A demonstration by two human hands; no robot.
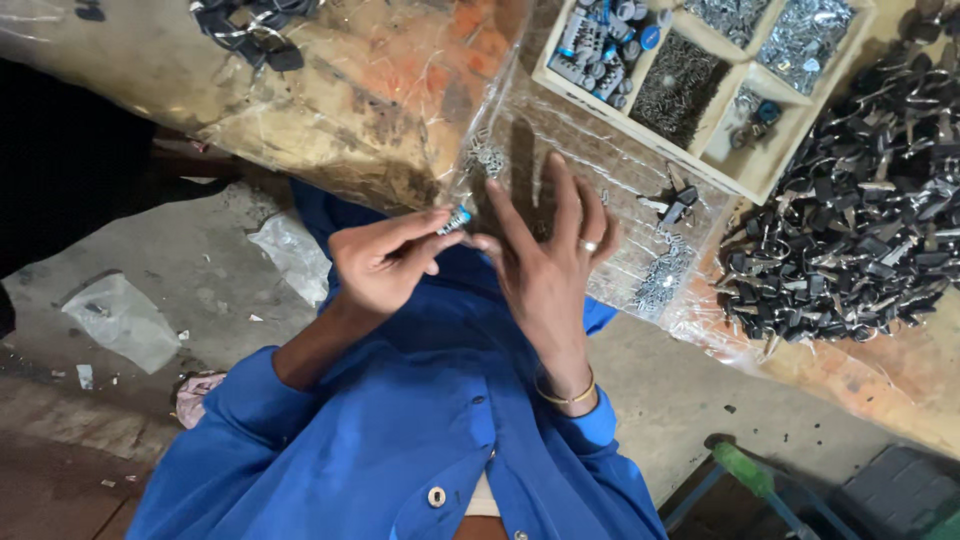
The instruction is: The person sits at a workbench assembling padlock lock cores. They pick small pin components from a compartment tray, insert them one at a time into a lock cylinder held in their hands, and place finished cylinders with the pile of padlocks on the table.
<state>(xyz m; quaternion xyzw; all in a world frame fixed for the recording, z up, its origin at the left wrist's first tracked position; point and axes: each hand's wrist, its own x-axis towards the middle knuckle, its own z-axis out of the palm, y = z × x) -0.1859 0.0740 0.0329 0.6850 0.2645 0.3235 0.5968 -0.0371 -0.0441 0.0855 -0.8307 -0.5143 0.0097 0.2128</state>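
Observation:
My left hand (385, 262) pinches a small metal cylinder with a blue end (456, 218) between thumb and fingertips. My right hand (548, 262), with a ring and a wrist bangle, is beside it with fingers spread upward. Its thumb and forefinger meet the same cylinder's tip. Both hands hover over the near edge of a table covered in clear plastic sheet (560, 140). A black-headed key (680, 205) and a small heap of silver metal bits (660, 275) lie on the sheet just right of my right hand.
A wooden compartment tray (757, 178) with lock cylinders, pins and silver parts stands at the back right. A large pile of black-headed keys (860, 230) lies to the right. Crumpled plastic bags (125, 320) lie on the floor left. A green-handled tool (745, 470) is at lower right.

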